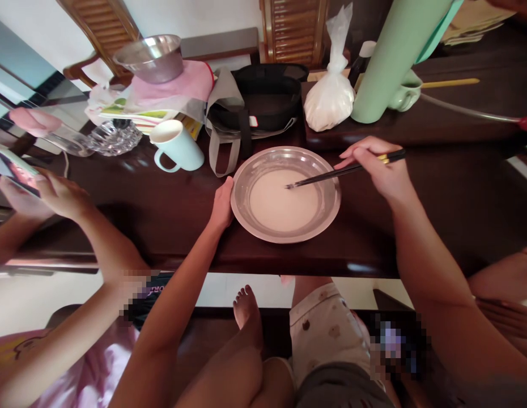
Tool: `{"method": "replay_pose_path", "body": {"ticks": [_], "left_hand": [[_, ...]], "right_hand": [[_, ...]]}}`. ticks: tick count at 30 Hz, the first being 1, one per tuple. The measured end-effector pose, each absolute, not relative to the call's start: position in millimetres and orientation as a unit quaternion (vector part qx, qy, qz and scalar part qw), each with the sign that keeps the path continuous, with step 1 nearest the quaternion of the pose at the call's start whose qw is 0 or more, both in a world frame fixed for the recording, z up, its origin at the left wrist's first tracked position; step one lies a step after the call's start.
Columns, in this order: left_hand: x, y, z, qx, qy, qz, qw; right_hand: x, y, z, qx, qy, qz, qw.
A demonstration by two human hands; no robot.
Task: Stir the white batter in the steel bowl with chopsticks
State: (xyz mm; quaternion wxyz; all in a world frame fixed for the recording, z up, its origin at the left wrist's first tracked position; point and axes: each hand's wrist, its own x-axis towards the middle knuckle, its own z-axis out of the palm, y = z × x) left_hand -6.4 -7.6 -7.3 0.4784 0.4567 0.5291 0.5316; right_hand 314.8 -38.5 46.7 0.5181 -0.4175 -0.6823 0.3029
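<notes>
A: Start with the biggest thing. Where does the work sit?

B: On the dark table (178, 212), near its front edge. The bowl (330, 198) stands there in the middle, and a pale liquid (280, 201) covers its floor, below the rim.

A: What could go wrong with the bowl?

B: It could skid or tip towards the person's lap if pushed from one side, since it looks light and the edge is close. The left hand (222, 203) grasps its left rim, so slackening there would be the likeliest cause.

A: And the liquid?

B: A fast or wide stroke could slop it over the sloping wall. The right hand (385, 170) is closed around the chopsticks (323, 177), whose tips dip into the liquid. Held so far back, they could slip or flick drops.

A: Any writing to read, large things first?

B: The green flask (385, 62) shows no lettering I can make out, nor does the blue mug (182, 150). A dark cloth (161, 280) bears a few letters, perhaps "ORI", the rest blurred.

A: Anything smaller?

B: A tiny red-and-white tag (253, 121) at the grey-and-black bag (272, 105), too small to read. No brand is certain.
</notes>
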Motion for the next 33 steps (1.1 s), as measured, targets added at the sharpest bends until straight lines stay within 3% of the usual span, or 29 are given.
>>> {"method": "replay_pose_path", "body": {"ticks": [2, 4, 7, 11, 15, 17, 21, 24, 30, 33], "left_hand": [[-6, -8, -8, 0.457, 0.528, 0.531, 0.479], [-6, -8, -7, 0.454, 0.532, 0.531, 0.479], [-5, -9, -5, 0.445, 0.539, 0.531, 0.479], [-4, -9, -5, 0.447, 0.534, 0.532, 0.482], [-7, -7, -10, 0.464, 0.532, 0.526, 0.475], [-8, -7, -11, 0.466, 0.536, 0.524, 0.470], [-7, -7, -9, 0.462, 0.536, 0.525, 0.473], [-6, -7, -8, 0.460, 0.534, 0.529, 0.472], [-7, -7, -11, 0.459, 0.530, 0.529, 0.479], [-7, -7, -10, 0.456, 0.532, 0.531, 0.477]], "right_hand": [[322, -35, 44, -0.398, -0.640, 0.317, 0.576], [325, -35, 42, -0.380, -0.630, 0.350, 0.579], [315, -40, 44, -0.384, -0.664, 0.395, 0.506], [306, -44, 49, -0.430, -0.723, 0.322, 0.434], [319, -37, 46, -0.418, -0.640, 0.317, 0.562], [324, -35, 44, -0.391, -0.622, 0.346, 0.583], [314, -42, 47, -0.396, -0.664, 0.395, 0.495], [307, -44, 50, -0.429, -0.722, 0.337, 0.425], [323, -35, 45, -0.409, -0.621, 0.347, 0.572], [320, -38, 45, -0.394, -0.636, 0.386, 0.541]]}}
